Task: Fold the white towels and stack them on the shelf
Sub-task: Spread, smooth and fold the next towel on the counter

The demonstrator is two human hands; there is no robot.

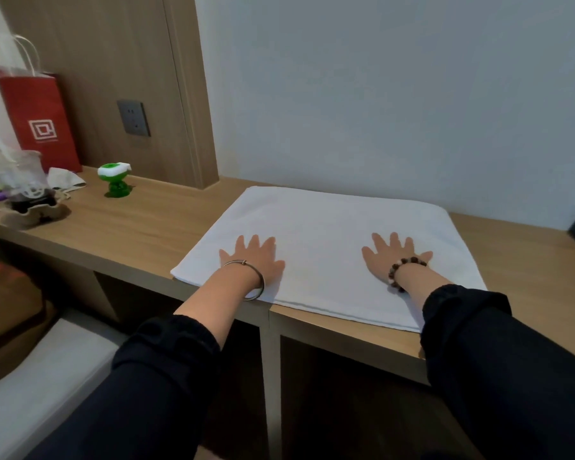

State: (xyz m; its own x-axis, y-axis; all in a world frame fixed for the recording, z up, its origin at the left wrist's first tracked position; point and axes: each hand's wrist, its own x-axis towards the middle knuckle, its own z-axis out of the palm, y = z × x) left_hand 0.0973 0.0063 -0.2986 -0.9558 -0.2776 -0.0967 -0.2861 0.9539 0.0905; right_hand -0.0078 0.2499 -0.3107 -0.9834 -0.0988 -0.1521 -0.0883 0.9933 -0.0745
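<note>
Both hands flat on the white towel (pixel 329 240), fingers spread and straight, palms down, gripping nothing; left hand (pixel 254 258) near the towel's left edge, metal bangle (pixel 249 277) on that wrist; right hand (pixel 394 257) well apart from the left, bead bracelet (pixel 404 270) on its wrist; towel lies flat on the wooden shelf top (pixel 140 234), extending beyond the fingertips to the wall and back under both wrists to the front edge; far left of the left hand: green-and-white toy (pixel 115 179), red paper bag (pixel 39 117), clear plastic bag (pixel 12 174); wall socket (pixel 133 118) above the toy; both sleeves black.
</note>
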